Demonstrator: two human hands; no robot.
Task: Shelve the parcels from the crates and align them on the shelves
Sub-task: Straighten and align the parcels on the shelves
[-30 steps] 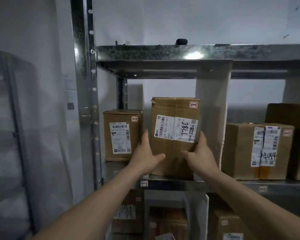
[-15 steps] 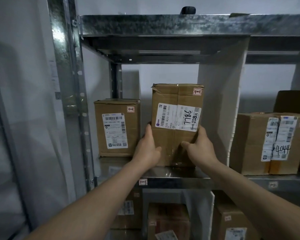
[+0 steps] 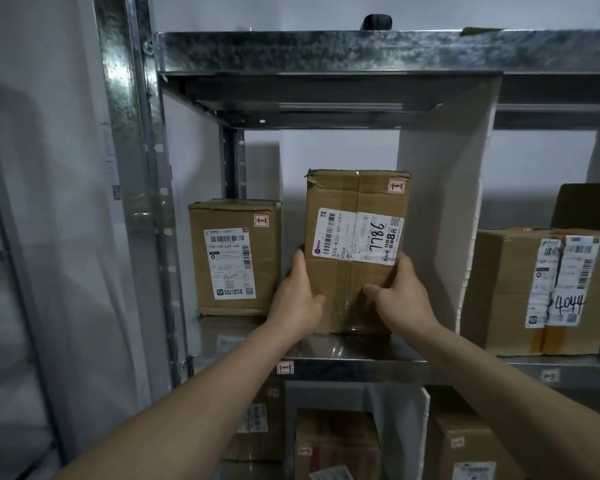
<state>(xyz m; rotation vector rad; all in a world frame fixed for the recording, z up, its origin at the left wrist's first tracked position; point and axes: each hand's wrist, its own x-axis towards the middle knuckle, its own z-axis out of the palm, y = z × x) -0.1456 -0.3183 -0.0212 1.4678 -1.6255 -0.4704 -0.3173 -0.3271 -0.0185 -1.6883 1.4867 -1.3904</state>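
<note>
With the left hand [image 3: 297,299] and right hand [image 3: 400,299] forming a grip clasped round its lower sides, a person is setting the parcel marked 7786 [image 3: 355,251] upright on the middle shelf [image 3: 361,370] beside a shelved parcel [image 3: 234,258], its alignment seemingly unfinished.

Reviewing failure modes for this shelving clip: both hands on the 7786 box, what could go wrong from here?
1. The 7786 box stands tall and narrow, and the left hand and right hand grip only its lower half; a push there might tip it backward.
2. The gap to the white divider looks tight, so a corner could catch on it.
3. Sliding left may nudge the neighbouring box out of line.
</note>
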